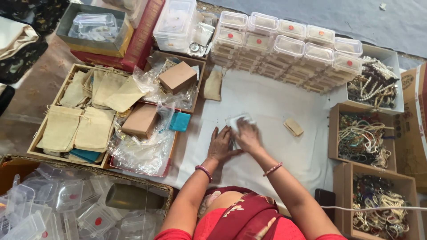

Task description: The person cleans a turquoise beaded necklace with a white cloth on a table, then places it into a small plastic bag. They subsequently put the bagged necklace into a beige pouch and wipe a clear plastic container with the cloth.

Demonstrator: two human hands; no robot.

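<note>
Clear pouch [236, 120] long axis w/ arms; L hand [221, 144] flat, R hand [247, 137] fingers pressing it.

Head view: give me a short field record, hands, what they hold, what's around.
left hand: flat on the white cloth, beside the small clear packet
right hand: pressing on the small clear packet
grip: neither hand visibly closed around anything; fingers spread
near right: small tan pouch lying on the cloth, apart from the hands
behind: stacked clear plastic boxes with red dots
far right: cardboard boxes of beaded necklaces
far left: tray of beige cloth pouches
</note>
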